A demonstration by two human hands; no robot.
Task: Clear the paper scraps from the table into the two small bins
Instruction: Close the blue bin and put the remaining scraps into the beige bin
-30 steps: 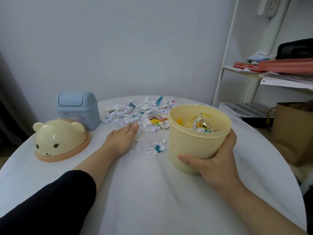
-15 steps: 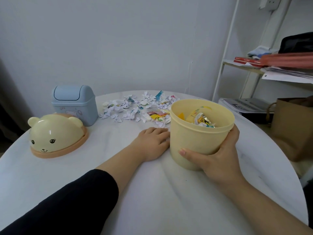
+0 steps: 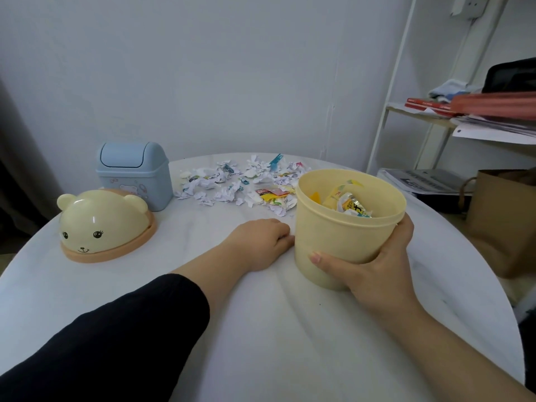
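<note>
On the round table (image 3: 261, 329), the lidless yellow bin (image 3: 336, 239) sits toward the right edge, gripped by the right hand (image 3: 377, 265); the left hand (image 3: 258, 242), curled against its wall, grasp unclear, lies nearer the paper scraps (image 3: 232, 184) strewn along the far edge

Soft, even, slightly cool light — shadows on the surface (image 3: 261, 329) are faint and blurred. A small glare streak sits on the bear-faced lid (image 3: 93, 219). Wide-angle distortion bends the shelf frame (image 3: 398, 82) and the surface's rim — focus is fairly sharp throughout.
</note>
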